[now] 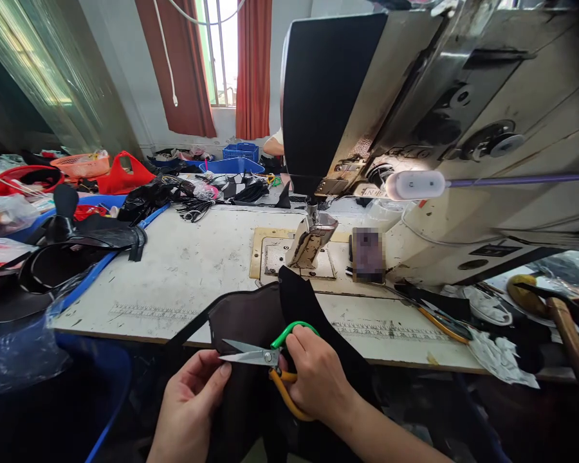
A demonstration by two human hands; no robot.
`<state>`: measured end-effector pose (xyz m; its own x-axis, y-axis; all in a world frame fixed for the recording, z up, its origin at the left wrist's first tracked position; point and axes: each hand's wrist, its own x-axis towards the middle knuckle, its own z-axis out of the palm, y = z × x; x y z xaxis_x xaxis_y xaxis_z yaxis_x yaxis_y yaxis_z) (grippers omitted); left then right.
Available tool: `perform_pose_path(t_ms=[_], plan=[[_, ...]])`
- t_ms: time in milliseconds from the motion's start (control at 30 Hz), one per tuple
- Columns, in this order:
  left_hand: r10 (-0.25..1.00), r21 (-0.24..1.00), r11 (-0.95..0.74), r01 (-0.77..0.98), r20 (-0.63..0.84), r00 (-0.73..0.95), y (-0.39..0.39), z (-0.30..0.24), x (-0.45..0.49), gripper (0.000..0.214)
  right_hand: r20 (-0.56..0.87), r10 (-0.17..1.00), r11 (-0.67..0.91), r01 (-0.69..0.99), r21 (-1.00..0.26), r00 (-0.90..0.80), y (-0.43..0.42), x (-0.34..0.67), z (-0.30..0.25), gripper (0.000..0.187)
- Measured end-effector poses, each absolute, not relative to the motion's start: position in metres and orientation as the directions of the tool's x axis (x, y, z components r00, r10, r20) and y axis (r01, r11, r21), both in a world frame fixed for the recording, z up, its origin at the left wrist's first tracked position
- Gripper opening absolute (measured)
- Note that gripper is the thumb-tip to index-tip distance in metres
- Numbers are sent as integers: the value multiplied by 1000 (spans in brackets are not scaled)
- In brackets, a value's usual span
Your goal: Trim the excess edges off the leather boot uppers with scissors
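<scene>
Dark fabric piece draped over the worktop's front edge, below a sewing machine. The right hand grips scissors, blades parted; the left hand's thumb and finger nearly meet at a blade tip, though whether they pinch anything I cannot tell. At the worktop's left edge, a blue bin holds black pieces. Beyond the far edge stands a blue basket. Printed rulers line the front edge. Red curtains flank a window. One object is pixelated; the machine's top is cut off.
</scene>
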<state>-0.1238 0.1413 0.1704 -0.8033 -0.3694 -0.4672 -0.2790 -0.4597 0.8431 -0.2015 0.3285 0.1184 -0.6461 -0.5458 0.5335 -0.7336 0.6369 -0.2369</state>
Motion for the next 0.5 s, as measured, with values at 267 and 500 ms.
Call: perform_pose_path(t_ms=[267, 500], plan=[[-401, 783, -569, -252, -532, -746, 138, 170, -127, 52, 592, -542, 565, -780, -269, -596, 335, -207, 120, 19], [-344, 705, -654, -277, -602, -720, 135, 172, -130, 50, 528, -522, 674, -704, -225, -669, 345, -202, 116, 2]])
